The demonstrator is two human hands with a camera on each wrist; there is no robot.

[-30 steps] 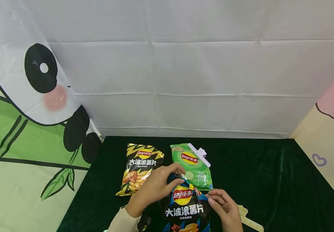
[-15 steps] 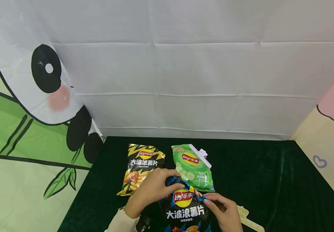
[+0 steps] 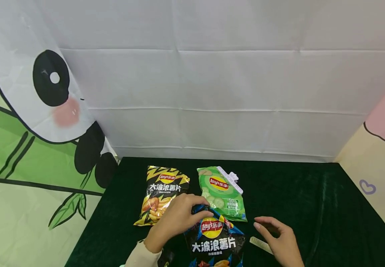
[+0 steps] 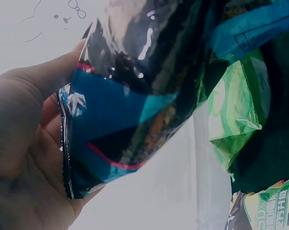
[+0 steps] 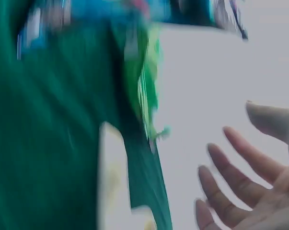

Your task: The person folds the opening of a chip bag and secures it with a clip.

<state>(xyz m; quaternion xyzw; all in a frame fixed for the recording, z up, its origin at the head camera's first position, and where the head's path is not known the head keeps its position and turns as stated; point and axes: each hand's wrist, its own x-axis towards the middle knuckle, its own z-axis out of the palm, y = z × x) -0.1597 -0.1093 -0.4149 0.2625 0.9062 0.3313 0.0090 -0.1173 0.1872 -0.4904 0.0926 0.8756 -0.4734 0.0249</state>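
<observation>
My left hand (image 3: 179, 217) pinches the top edge of a black and blue Lay's potato chip bag (image 3: 214, 243) at the front of the table. In the left wrist view, the thumb and fingers hold the edge of this chip bag (image 4: 120, 110). Apart from the bag, to its right, my right hand (image 3: 277, 239) holds nothing. Its fingers (image 5: 230, 167) are spread loosely in the right wrist view. A pale cream bag clip (image 3: 260, 244) lies on the dark green cloth, partly hidden by that hand.
Behind stand a black and yellow chip bag (image 3: 162, 196) on the left and a green chip bag (image 3: 220, 196). A white bag clip (image 3: 230, 180) sits along the green bag's top edge. Dark green cloth (image 3: 306, 200) covers the table, with a white curtain (image 3: 225, 85) at the back.
My right hand has let go of the black and blue chip bag's right top corner and moved right, over the cream clip. My left hand still grips the bag's top.
</observation>
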